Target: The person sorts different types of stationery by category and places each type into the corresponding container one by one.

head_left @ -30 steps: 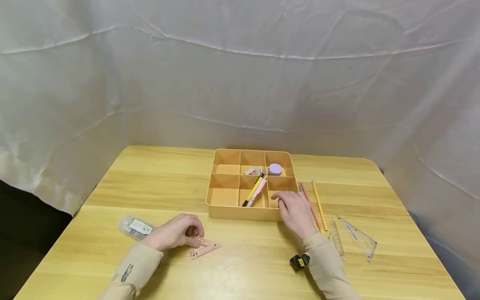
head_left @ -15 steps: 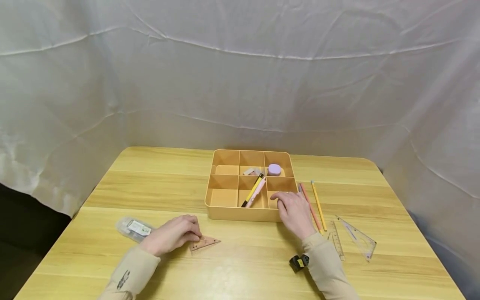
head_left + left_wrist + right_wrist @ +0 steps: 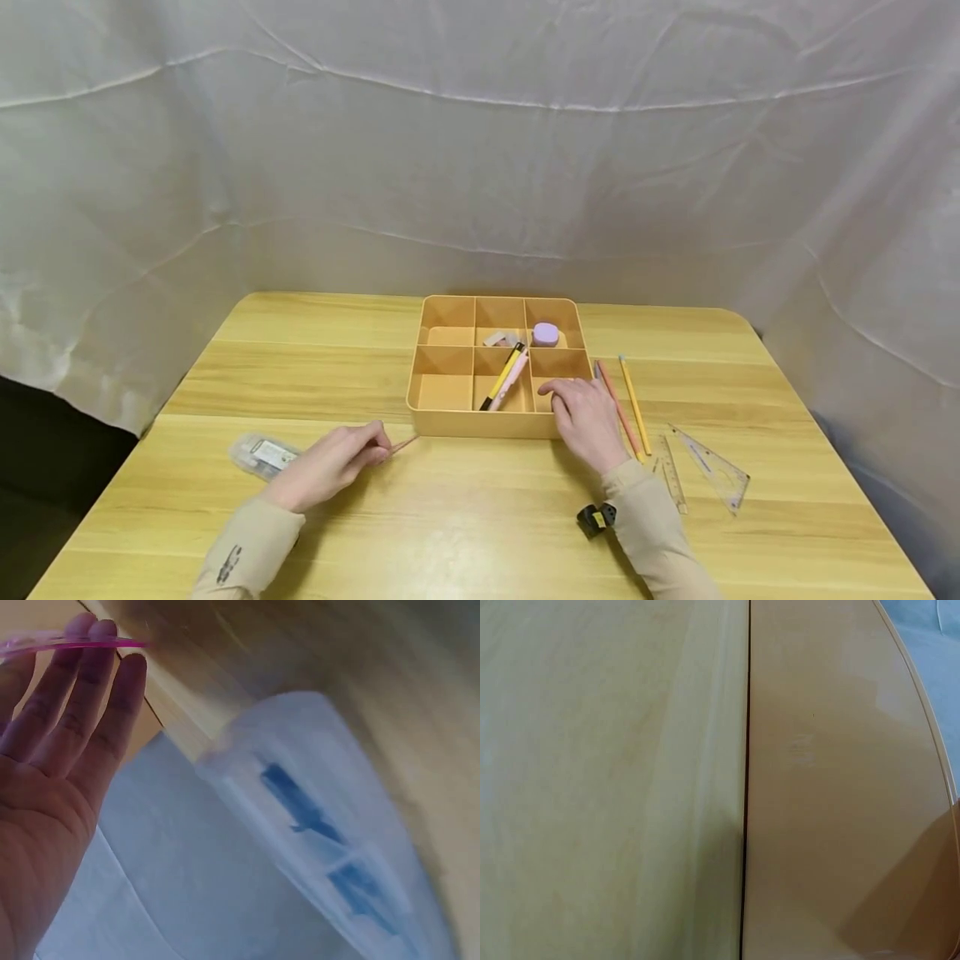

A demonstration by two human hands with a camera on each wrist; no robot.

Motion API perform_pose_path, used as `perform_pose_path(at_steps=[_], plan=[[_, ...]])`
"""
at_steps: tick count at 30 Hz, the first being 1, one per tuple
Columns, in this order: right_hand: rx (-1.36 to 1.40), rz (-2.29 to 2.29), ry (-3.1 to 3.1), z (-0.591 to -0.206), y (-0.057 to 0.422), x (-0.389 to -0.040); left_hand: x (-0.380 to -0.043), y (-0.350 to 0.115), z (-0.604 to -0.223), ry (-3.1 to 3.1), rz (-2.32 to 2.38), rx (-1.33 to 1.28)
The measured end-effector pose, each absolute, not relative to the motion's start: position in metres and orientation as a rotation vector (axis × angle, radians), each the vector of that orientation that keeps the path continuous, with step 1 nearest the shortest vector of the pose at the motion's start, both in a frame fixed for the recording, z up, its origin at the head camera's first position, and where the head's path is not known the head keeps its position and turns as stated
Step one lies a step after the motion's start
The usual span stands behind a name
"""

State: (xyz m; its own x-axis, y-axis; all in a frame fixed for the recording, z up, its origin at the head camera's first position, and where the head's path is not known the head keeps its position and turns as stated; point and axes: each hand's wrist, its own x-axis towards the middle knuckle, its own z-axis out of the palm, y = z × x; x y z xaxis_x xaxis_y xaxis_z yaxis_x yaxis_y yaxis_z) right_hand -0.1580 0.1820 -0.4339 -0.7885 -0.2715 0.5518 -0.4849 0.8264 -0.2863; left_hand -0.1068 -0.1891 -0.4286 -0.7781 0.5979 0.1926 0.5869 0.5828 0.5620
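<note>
Someone's left hand (image 3: 333, 462) pinches a pink set square (image 3: 405, 444), seen edge-on, its tip beside the near left corner of the orange tray (image 3: 487, 423), well apart from the right hand (image 3: 588, 422). That hand lies over the tray's near right corner; whether its fingers grip there cannot be told. Between the left hand and the left edge of the table (image 3: 450, 533) lies a clear case (image 3: 262, 456).

Orange box (image 3: 832, 772) (partly shadowed) on tabletop (image 3: 592, 780)
</note>
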Motion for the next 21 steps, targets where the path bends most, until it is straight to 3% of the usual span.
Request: perform_pose_path(at_steps=[12, 21], plan=[[0.583, 0.551, -2.482, -0.434, 0.181, -0.161, -0.106, -0.193, -0.401, 2.611, 1.414, 0.806], [0.569, 0.548, -2.507, -0.434, 0.182, -0.159, -0.16, -0.168, -0.364, 2.668, 1.733, 0.347]])
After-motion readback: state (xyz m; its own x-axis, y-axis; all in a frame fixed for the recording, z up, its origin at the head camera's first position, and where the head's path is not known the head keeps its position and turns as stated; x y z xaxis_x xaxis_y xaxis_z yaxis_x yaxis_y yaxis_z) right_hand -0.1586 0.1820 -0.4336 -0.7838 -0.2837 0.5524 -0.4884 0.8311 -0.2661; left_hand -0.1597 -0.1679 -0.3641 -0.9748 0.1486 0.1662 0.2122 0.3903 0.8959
